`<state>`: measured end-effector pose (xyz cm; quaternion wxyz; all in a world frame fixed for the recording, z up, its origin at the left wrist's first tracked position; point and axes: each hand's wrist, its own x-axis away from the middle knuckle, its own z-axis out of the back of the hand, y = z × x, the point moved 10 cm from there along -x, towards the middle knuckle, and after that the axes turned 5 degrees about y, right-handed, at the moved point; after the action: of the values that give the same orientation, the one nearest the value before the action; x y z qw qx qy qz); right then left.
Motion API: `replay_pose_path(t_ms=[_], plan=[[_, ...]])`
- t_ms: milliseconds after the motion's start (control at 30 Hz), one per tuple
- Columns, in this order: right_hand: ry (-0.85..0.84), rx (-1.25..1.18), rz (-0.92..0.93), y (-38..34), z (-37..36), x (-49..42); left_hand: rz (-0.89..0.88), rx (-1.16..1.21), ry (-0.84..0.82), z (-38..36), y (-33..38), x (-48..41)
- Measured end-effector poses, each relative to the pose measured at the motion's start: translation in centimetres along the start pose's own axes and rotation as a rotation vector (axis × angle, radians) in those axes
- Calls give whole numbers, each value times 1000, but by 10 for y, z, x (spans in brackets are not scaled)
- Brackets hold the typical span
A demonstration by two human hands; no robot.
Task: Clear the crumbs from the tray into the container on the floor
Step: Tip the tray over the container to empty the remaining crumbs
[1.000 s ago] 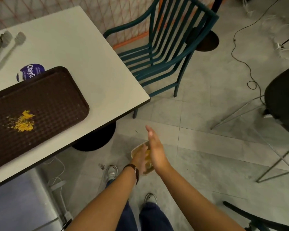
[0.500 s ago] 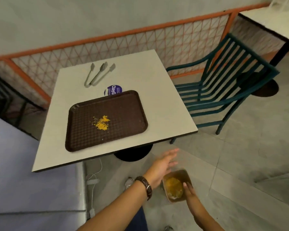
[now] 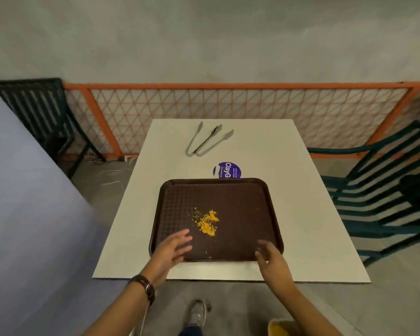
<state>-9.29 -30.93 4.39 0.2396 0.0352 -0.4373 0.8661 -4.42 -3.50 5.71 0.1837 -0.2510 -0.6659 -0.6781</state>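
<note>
Crumbs [image 3: 207, 223] lie in a yellow heap near the middle of the brown tray [image 3: 240, 197], a few stray specks closer to the near rim; tray sits flat on the white desk [image 3: 308, 214]; container [image 3: 280, 328] on the floor at the bottom edge, partly behind the right forearm, yellow matter visible inside; judged: part of the clearing is done, the main heap is left. Left hand [image 3: 171, 249] over the tray's near-left corner, palm down, fingers spread and straight, holding nothing; right hand [image 3: 270, 259] at the near-right rim, fingers loosely apart, empty; contact with the tray cannot be told. Tongs [image 3: 207, 140] and a purple sticker [image 3: 227, 170] lie beyond the tray.
</note>
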Motion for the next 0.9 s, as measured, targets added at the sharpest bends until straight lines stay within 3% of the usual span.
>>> replay_pose_path(t_ms=[200,400,500,700,900], plan=[[-16,400,235,-83,-28,-137,93,62,77,62,4,-50],[-50,696,280,-116,-75,-248,134,120,123,96,6,-75],[-99,825,215,-104,-90,-275,152,130,135,106,4,-85],[32,824,155,-60,-50,-259,152,130,119,95,2,-87],[76,731,35,21,19,-162,91,74,78,57,-6,-74]])
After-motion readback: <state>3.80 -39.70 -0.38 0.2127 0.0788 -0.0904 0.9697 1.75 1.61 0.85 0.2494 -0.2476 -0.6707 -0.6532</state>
